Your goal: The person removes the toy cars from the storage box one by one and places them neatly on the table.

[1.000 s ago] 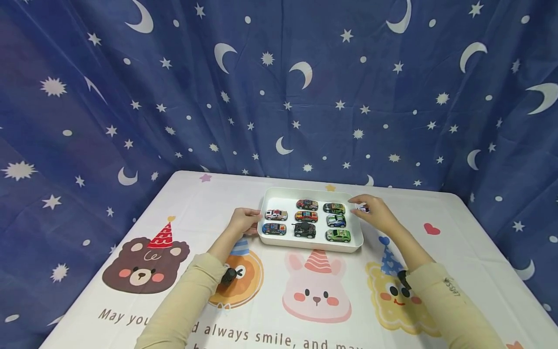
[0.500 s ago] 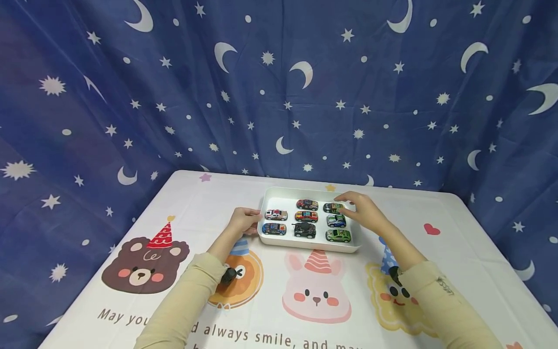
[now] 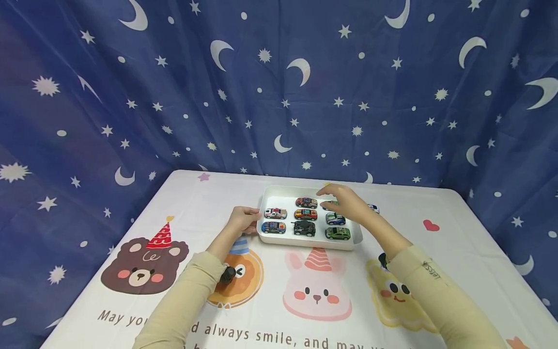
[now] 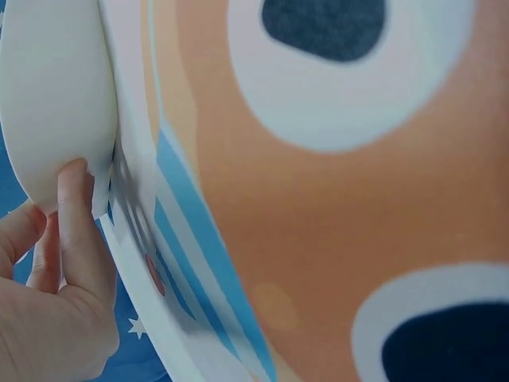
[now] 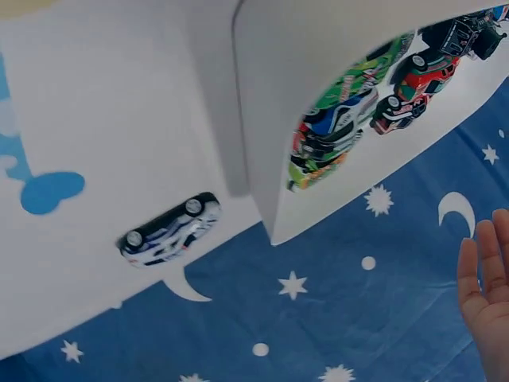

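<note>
My left hand [image 3: 240, 219] grips the left end of a white tray [image 3: 305, 242], thumb and fingers pinching its rim; the left wrist view shows this hold on the tray wall [image 4: 56, 87]. Over the tray's back right part hovers my right hand [image 3: 345, 202], holding nothing, its fingers parted from the thumb. It partly hides a green toy car at the back right. Toy cars in the tray include a dark red one [image 3: 306, 202], an orange one [image 3: 305, 214], a black one [image 3: 303, 228] and a bright green one [image 3: 337, 233]. One white toy car [image 5: 170, 231] lies outside, right of the tray.
Still in the tray are a white-and-red car [image 3: 275, 213], a blue car [image 3: 273, 227] and a blue-and-white car [image 3: 335, 218]. A cartoon-printed cloth [image 3: 457, 271] covers the table. Behind its far edge hangs a blue curtain [image 3: 244, 111] with moons and stars.
My right hand has moved left from beside the tray's right end to over the cars, uncovering the white car on the table. The left hand and the tray have stayed put.
</note>
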The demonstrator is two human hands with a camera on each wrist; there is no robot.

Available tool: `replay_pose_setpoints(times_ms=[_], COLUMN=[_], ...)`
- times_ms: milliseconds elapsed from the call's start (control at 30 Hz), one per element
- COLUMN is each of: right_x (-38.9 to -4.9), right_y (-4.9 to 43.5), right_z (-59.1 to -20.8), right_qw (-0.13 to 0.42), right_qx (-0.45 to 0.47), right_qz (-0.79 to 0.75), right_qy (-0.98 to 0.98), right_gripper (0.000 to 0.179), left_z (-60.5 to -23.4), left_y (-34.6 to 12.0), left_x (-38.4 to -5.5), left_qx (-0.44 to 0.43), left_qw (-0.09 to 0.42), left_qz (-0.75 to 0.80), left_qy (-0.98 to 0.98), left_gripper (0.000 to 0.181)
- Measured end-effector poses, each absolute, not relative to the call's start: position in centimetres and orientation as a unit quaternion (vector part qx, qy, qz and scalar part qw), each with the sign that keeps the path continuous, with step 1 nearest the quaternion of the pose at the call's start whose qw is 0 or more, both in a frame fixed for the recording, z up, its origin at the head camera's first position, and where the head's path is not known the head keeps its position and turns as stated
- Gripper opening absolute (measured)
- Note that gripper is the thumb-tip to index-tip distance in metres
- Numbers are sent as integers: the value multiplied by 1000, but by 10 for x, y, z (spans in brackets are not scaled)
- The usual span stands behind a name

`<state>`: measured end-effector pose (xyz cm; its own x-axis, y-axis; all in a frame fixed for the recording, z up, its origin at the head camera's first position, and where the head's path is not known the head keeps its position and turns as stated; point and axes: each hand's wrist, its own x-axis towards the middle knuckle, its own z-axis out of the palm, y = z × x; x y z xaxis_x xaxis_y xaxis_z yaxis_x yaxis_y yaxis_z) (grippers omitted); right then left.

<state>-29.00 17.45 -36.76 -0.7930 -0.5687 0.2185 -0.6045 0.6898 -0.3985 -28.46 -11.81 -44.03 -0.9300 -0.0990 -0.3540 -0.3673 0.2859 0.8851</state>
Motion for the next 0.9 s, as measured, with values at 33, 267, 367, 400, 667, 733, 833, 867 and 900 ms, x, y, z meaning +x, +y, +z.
replay_pose_setpoints(times_ms=[33, 267, 367, 400, 667, 733, 833, 867, 900], right_x=[-291, -297, -300, -300, -306, -309, -313, -315, -317], right_y=[172, 153, 146, 143, 122, 118, 112, 110, 108], right_z=[-366, -360, -360, -360, -365, -366, -368, -369, -369], right_qw=[38, 22, 10, 7, 2, 0, -2, -4, -5], right_qx=[323, 310, 308, 310, 337, 340, 339, 337, 335], right_qz=[228, 211, 206, 205, 210, 214, 213, 214, 216], right_qy=[-918, -927, -929, -928, -918, -916, -916, -917, -917], right_gripper=[31, 30, 31, 31, 31, 31, 32, 32, 32], left_z=[-440, -436, -436, -436, -438, -438, -438, -438, -437], left_y=[-118, -118, -117, -116, -117, -117, -117, -117, -117], left_x=[-284, -284, -284, -284, -283, -282, -282, -282, -282], left_qx=[-148, -146, -141, -140, -141, -143, -143, -144, -145], left_qw=[117, 112, 108, 107, 109, 111, 114, 114, 115], left_qz=[581, 586, 585, 585, 595, 595, 594, 593, 594], left_qy=[792, 789, 791, 791, 784, 783, 783, 784, 783], left_gripper=[32, 31, 31, 31, 31, 31, 31, 31, 30])
